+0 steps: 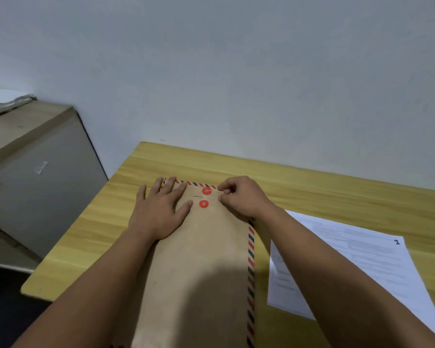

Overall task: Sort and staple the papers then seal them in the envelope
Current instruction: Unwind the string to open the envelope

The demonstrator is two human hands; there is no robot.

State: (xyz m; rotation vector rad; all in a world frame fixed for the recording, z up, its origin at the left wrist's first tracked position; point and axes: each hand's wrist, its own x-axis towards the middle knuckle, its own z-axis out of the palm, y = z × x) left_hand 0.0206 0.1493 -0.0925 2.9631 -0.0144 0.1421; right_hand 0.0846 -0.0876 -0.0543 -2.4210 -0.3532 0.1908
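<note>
Bare table (161, 162) beyond envelope (201, 259); papers (349, 259) right.

Left hand (161, 209) lies flat, fingers spread — right hand (241, 195) curls, fingertips pinched together.

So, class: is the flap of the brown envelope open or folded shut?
Folded shut: the flap lies flat on the envelope, string between both red discs. Whether it is fully tied, cannot tell.
</note>
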